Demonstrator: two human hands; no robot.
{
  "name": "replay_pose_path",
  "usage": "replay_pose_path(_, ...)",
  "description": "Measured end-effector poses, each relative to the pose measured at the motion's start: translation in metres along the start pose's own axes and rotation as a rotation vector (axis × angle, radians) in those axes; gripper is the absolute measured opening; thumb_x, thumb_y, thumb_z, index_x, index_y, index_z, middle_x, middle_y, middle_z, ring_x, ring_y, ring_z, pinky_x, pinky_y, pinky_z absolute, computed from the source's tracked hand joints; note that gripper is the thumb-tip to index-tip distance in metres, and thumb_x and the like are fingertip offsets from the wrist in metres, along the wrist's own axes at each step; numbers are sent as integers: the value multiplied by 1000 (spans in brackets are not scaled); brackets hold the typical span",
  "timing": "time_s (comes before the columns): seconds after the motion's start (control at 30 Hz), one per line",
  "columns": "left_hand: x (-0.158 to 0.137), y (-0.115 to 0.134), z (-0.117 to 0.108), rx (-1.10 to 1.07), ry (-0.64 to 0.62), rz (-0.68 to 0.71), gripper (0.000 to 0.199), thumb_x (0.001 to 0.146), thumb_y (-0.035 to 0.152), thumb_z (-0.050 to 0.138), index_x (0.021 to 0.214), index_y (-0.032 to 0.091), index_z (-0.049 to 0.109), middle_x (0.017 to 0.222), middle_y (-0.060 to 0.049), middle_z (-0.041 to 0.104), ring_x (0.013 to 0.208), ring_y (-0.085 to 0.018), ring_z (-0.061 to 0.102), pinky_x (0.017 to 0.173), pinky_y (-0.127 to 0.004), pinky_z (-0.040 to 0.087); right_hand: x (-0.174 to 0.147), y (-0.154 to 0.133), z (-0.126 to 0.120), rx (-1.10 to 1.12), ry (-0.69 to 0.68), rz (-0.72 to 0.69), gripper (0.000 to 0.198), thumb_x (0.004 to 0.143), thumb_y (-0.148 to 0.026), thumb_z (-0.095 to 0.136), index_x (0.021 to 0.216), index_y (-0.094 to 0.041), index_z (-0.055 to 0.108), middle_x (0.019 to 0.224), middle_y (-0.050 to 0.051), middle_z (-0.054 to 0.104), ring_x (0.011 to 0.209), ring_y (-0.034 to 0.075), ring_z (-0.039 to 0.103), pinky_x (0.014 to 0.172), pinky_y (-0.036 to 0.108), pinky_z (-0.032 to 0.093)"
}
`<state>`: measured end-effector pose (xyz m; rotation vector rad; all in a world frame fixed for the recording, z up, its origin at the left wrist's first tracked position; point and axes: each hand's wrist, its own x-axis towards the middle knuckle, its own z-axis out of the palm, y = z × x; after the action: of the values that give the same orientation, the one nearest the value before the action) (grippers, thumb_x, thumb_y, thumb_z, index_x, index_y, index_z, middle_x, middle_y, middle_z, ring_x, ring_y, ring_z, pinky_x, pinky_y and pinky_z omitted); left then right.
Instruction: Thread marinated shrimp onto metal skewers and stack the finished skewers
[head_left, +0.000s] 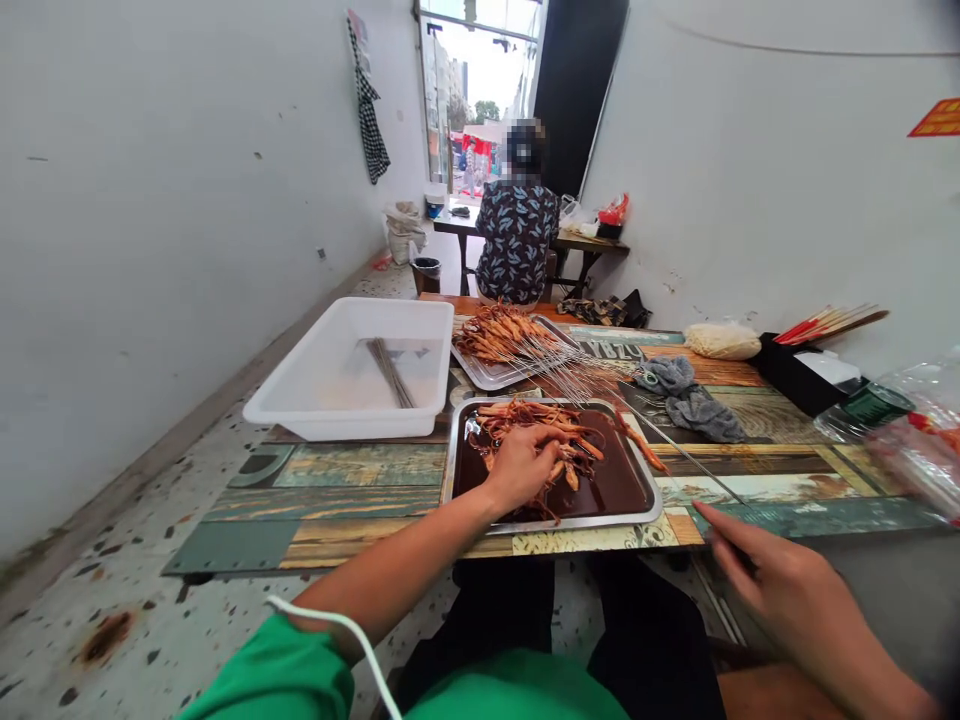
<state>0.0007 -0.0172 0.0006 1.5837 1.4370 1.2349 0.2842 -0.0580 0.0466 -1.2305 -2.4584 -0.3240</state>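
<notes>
My left hand (521,470) reaches into a metal tray (451,480) of dark brown sauce. Its fingers are closed on one of the reddish-brown food pieces (574,475), which are long with thin strands; I cannot tell their exact kind. One such piece (643,443) lies across the tray's right rim. My right hand (787,575) is at the table's front edge, index finger stretched out and apart from the thumb, holding nothing visible. Just beyond its fingertip a metal skewer (690,455) slants over the table. Behind, a second tray (487,378) carries piled skewered pieces (499,333).
A white plastic tub (300,408) with several metal skewers (391,372) stands at left. Grey cloths (701,412), a black box (795,375) and a plastic bottle (874,405) are at right. A person (517,240) sits ahead at another table, facing away.
</notes>
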Motion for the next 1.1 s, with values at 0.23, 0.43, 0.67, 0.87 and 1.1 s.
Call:
replay_pose_path(0.23,-1,1,0,1,18,12,26,76,19,45,90,16,66,77,-2,68,71,-12,61,71,-23,48,8,-1,19,108,-42,-16,33,85,-26,42,110,-16,61,97,7,70,78,19,68,67,28,55)
replay_pose_path(0.43,-3,5,-2,-24,29,-13,25,76,20,46,89,18,68,86,-2,69,76,-13,61,73,-24,47,39,-5,30,119,-112,20,36,83,-27,40,111,-21,62,99,7,70,79,22,68,67,31,54)
replay_pose_path(0.67,-1,8,-3,-46,30,-84,27,75,19,45,91,17,67,76,-2,68,68,-13,61,68,-24,47,166,-11,58,-79,-100,-28,35,86,-23,39,114,-17,60,105,9,68,87,22,65,71,29,49)
replay_pose_path(0.87,0,8,-3,-14,43,-83,27,74,19,46,89,19,68,83,-1,69,76,-13,62,73,-24,47,264,-17,112,-163,-161,-31,28,89,-29,46,111,-16,55,103,8,62,87,18,61,75,37,49)
replay_pose_path(1.1,2,9,-3,-51,45,-93,27,75,17,46,89,17,68,83,-3,69,78,-14,62,74,-25,48,310,-44,151,-185,-297,-103,30,86,-30,52,112,-15,53,110,8,57,91,18,58,76,38,49)
